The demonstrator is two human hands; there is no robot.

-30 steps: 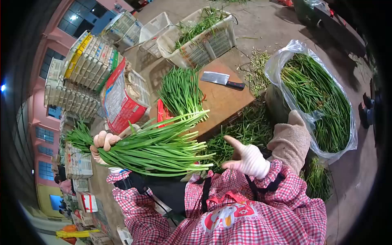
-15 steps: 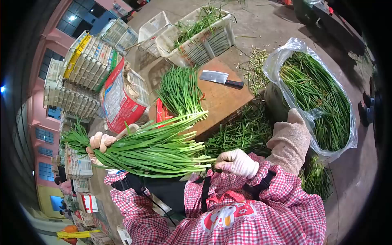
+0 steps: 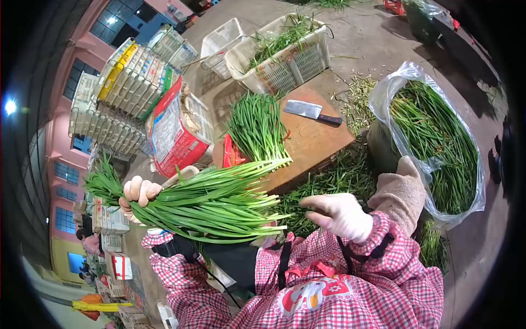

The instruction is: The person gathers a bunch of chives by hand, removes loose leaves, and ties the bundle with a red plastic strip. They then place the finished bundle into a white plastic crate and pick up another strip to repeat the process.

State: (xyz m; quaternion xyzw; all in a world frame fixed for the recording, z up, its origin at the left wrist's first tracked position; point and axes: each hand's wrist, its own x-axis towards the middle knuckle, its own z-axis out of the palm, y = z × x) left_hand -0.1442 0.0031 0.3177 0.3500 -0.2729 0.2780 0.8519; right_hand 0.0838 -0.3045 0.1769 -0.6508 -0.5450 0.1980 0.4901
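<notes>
My left hand (image 3: 139, 197), in a pale glove, is wrapped round a large bunch of green leafy stalks (image 3: 219, 205), whose pale cut ends point right. My right hand (image 3: 339, 215), gloved too, is off the stalk ends, thumb and fingers apart, nothing seen between them. Beyond the held bunch, a second bunch (image 3: 255, 129) lies at the left edge of a brown board (image 3: 309, 137). On that board rests a cleaver (image 3: 304, 109) with a dark handle. Something red (image 3: 232, 153) is beside the second bunch.
An open plastic bag (image 3: 438, 148) full of green stalks stands at the right. Behind the board is a white crate (image 3: 285, 68) with greens. Stacked crates (image 3: 120, 82) and a red-white sack (image 3: 178, 137) are at the left. Loose greens (image 3: 329, 181) lie below the board.
My right hand has let go of the stalk ends, moved slightly right and opened. My left hand keeps its hold on the bunch. The whole view has shifted a little.
</notes>
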